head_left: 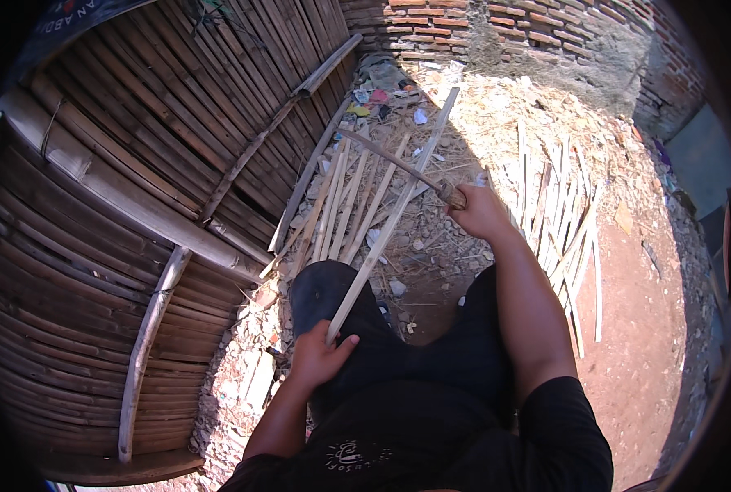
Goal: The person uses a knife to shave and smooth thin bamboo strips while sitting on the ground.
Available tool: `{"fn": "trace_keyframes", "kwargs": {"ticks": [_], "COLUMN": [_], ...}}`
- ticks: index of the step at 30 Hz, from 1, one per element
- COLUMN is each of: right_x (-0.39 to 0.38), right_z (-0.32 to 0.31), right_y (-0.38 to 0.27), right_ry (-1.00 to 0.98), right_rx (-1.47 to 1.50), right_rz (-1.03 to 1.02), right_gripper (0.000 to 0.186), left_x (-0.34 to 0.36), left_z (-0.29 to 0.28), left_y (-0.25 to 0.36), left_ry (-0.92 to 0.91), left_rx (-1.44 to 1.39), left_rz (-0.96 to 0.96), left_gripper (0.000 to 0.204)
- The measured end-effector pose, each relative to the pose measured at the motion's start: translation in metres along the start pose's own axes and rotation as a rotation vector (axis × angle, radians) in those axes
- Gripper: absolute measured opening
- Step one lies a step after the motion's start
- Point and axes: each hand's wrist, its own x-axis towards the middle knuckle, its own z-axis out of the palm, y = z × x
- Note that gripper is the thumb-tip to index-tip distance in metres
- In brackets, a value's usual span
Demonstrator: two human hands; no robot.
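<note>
Lying nr R hand (480, 211): pale strips (569, 215)

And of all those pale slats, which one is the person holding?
The long pale slat slanting away from the left hand; the others lie in a left bunch and a right bunch, untouched by either hand.

A wall of brown slats (144, 115) rises on the left, braced by a thick pale pole (136, 193) and thinner posts (148, 344). At the far end stands a red brick wall (431, 23), with a rough grey patch (496, 37) between sections. Bare reddish earth (632, 369) covers the floor on the right; rubble (226, 402) lines the foot of the slats. Colourful litter (378, 97) gathers in the far left corner. Strong sunlight brightens the far ground, while shade falls across the middle.
</note>
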Motion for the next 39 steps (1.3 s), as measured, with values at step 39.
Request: {"fn": "trace_keyframes", "kwargs": {"ticks": [39], "right_x": [-0.03], "right_z": [0.038], "right_y": [-0.057], "right_ry": [-0.428], "right_rx": [-0.257], "right_rz": [-0.545], "right_gripper": [0.03], "left_x": [0.001], "left_z": [0.0], "left_y": [-0.001], "left_ry": [0.009], "left_rx": [-0.067], "left_rz": [-0.022], "left_gripper": [0.045]}}
